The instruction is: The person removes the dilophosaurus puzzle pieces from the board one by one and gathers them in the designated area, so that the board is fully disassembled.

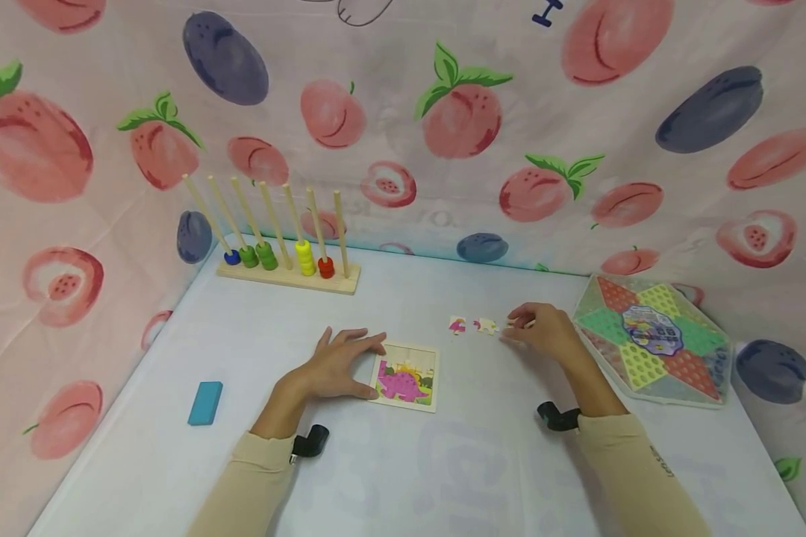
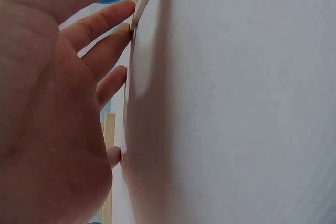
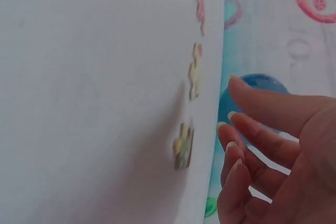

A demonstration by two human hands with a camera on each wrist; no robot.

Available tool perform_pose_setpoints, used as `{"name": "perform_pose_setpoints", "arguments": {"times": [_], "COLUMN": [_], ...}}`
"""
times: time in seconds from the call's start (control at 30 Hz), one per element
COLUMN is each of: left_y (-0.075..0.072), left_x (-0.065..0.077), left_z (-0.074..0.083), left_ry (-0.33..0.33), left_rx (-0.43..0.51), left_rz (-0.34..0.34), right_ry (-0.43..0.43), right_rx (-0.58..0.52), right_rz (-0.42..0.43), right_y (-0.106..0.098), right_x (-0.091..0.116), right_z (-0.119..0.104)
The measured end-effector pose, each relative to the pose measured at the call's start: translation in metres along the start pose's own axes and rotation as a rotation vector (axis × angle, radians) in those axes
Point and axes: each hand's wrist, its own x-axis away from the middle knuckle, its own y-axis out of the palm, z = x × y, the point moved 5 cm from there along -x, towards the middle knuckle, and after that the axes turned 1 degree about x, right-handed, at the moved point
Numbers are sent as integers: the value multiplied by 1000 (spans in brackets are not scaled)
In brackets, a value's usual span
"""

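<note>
Clock taken from the puzzle tray (image 1: 410,354) in the head view. Tray flat on the table, pink dinosaur picture partly filled, bare wood along its 12 o'clock side. Left hand (image 1: 339,365) at 9 o'clock, grip wide: thumb and fingers spread, touching the tray's edge. Pink piece (image 1: 457,325) and pale piece (image 1: 486,326) lie apart toward 2 o'clock; green-yellow piece (image 3: 182,148) just beyond, by the right hand (image 1: 540,328). Its fingers are loosely bent, gap narrow, seemingly gripping nothing, though the piece is partly covered in the head view. Bead rack (image 1: 282,278) at 10–11 o'clock; blue block (image 1: 204,403) just below 9.
</note>
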Motion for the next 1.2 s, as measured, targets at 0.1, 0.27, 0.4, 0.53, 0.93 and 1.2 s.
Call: {"name": "perform_pose_setpoints", "arguments": {"times": [0.1,0.27,0.4,0.53,0.93,1.2], "left_y": [0,0,0,1,0,0], "left_x": [0,0,0,-1,1,1], "left_z": [0,1,1,0,1,4], "left_ry": [-3,-1,-6,-14,-16,12], "left_rx": [0,3,5,5,2,-16], "left_rz": [-1,-2,-4,-7,-3,21], "right_ry": [-23,-79,-165,-286,-477,-519], "right_rx": [-28,-82,-133,-156,-97,-50], "right_rz": [-20,-68,-116,-150,-236,-236], "right_y": [4,15,27,42,92,110], "right_x": [0,1,7,15,30,32], "right_z": [-11,-40,-70,-96,-129,-133]}}
